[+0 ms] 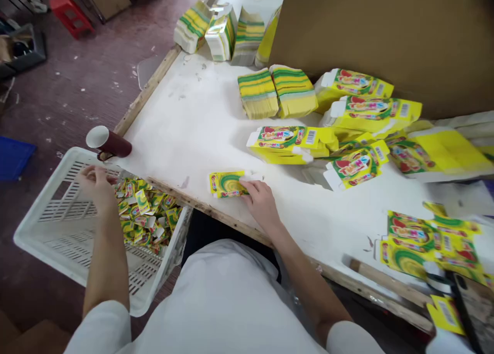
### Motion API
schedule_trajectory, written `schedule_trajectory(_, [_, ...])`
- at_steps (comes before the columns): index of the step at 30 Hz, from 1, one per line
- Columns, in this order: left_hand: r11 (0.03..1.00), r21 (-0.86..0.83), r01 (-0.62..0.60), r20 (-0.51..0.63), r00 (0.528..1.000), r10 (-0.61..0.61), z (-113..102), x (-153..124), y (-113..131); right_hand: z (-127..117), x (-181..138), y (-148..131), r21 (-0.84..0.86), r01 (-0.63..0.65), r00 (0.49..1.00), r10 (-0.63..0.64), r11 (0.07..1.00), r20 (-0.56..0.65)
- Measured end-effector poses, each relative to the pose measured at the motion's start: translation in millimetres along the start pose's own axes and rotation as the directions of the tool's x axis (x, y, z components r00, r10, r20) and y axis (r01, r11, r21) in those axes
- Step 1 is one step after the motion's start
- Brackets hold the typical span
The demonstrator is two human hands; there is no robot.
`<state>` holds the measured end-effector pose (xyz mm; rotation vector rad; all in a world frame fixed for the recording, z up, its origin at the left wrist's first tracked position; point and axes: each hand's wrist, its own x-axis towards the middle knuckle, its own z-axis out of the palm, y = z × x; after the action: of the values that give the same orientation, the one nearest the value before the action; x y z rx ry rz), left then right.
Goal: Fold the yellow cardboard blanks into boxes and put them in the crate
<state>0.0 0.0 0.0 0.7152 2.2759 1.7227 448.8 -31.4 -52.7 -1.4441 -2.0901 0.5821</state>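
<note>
1. The right hand [262, 202] rests with its fingers pressed flat on the small yellow-green carton [227, 184], near the front edge of the tabletop [193, 122]. Risk: a sideways push could slide the carton off.
2. The left hand [94, 181] hovers loosely curled over the white basket [42, 194], beside the sachets [142, 210]. Whether it pinches one cannot be told. Risk: a loosely held sachet could drop to the floor.
3. The maroon cup [110, 143] lies on its side at the tabletop corner. Risk: a forearm knock could roll it off.

glossy printed card carton [228, 184], white slotted plastic basket [57, 199], worn painted table [193, 122]
</note>
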Motion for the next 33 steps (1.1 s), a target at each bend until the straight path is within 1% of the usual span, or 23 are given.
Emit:
schedule_trajectory(1, [0.997, -0.042, -0.059, 0.024, 0.998, 0.06, -2, -18, 1, 0, 0, 0, 0.005, -0.007, 1.0, 0.007, 1.0, -0.001])
schedule_trajectory(3, [0.973, -0.168, -0.162, 0.097, 0.979, 0.179, -2, -61, 6, -3, 1, -1, 0.027, -0.013, 1.0, 0.014, 1.0, -0.011])
schedule_trajectory(4, [0.956, -0.231, -0.184, 0.129, 0.968, 0.217, 0, -85, 11, -5, 1, -2, 0.043, -0.017, 1.0, 0.018, 0.999, -0.021])
schedule_trajectory(6, [0.92, -0.347, -0.183, 0.166, 0.953, 0.252, 11, -136, 21, -10, 1, -8, 0.097, -0.025, 0.999, 0.029, 0.995, -0.042])
schedule_trajectory(7, [0.9, -0.412, -0.141, 0.209, 0.947, 0.244, 18, -161, 27, -14, 1, -12, 0.141, -0.032, 0.998, 0.04, 0.99, -0.052])
schedule_trajectory(8, [0.879, -0.472, -0.07, 0.28, 0.934, 0.224, 27, -184, 32, -17, 1, -17, 0.195, -0.039, 0.997, 0.052, 0.98, -0.061])
schedule_trajectory(10, [0.833, -0.541, 0.115, 0.418, 0.897, 0.148, 45, -225, 42, -22, 2, -28, 0.314, -0.048, 0.994, 0.075, 0.948, -0.076])
schedule_trajectory(11, [0.801, -0.56, 0.21, 0.477, 0.873, 0.105, 54, -241, 47, -24, 2, -35, 0.363, -0.047, 0.993, 0.082, 0.931, -0.081])
schedule_trajectory(12, [0.774, -0.558, 0.299, 0.543, 0.837, 0.068, 62, -254, 51, -25, 2, -41, 0.398, -0.044, 0.993, 0.084, 0.916, -0.085])
schedule_trajectory(13, [0.743, -0.547, 0.385, 0.613, 0.789, 0.042, 70, -264, 56, -25, 1, -46, 0.418, -0.038, 0.993, 0.081, 0.908, -0.085])
schedule_trajectory(15, [0.691, -0.508, 0.514, 0.73, 0.683, 0.028, 83, -273, 64, -24, 0, -55, 0.438, -0.024, 0.995, 0.065, 0.899, -0.08])
schedule_trajectory(16, [0.675, -0.492, 0.55, 0.767, 0.641, 0.037, 88, -274, 68, -23, 0, -58, 0.452, -0.02, 0.995, 0.061, 0.892, -0.076])
schedule_trajectory(17, [0.67, -0.482, 0.564, 0.788, 0.614, 0.05, 92, -274, 72, -22, -1, -59, 0.476, -0.023, 0.995, 0.066, 0.879, -0.074])
schedule_trajectory(18, [0.675, -0.48, 0.56, 0.795, 0.603, 0.065, 96, -273, 76, -21, -2, -61, 0.511, -0.033, 0.994, 0.08, 0.859, -0.071])
schedule_trajectory(19, [0.686, -0.483, 0.545, 0.793, 0.604, 0.078, 98, -271, 79, -19, -2, -62, 0.558, -0.046, 0.993, 0.099, 0.828, -0.065])
schedule_trajectory(21, [0.702, -0.496, 0.511, 0.774, 0.627, 0.09, 101, -269, 84, -17, -3, -63, 0.668, -0.075, 0.99, 0.135, 0.74, -0.039])
schedule_trajectory(23, [0.694, -0.52, 0.497, 0.738, 0.671, 0.072, 103, -268, 88, -15, -4, -66, 0.755, -0.093, 0.988, 0.152, 0.649, -0.009])
schedule_trajectory(25, [0.677, -0.541, 0.5, 0.697, 0.716, 0.028, 104, -268, 92, -13, -5, -70, 0.798, -0.103, 0.988, 0.155, 0.594, 0.012])
schedule_trajectory(27, [0.658, -0.549, 0.516, 0.677, 0.736, -0.011, 106, -266, 94, -11, -5, -73, 0.808, -0.118, 0.988, 0.149, 0.577, 0.038])
schedule_trajectory(29, [0.635, -0.556, 0.537, 0.669, 0.742, -0.043, 108, -264, 94, -8, -4, -74, 0.807, -0.133, 0.989, 0.131, 0.576, 0.07])
schedule_trajectory(31, [0.609, -0.569, 0.553, 0.649, 0.757, -0.08, 110, -263, 92, -4, -2, -73, 0.795, -0.133, 0.99, 0.109, 0.592, 0.084])
schedule_trajectory(33, [0.591, -0.583, 0.558, 0.625, 0.773, -0.112, 112, -262, 89, -2, 1, -69, 0.762, -0.126, 0.991, 0.11, 0.636, 0.072])
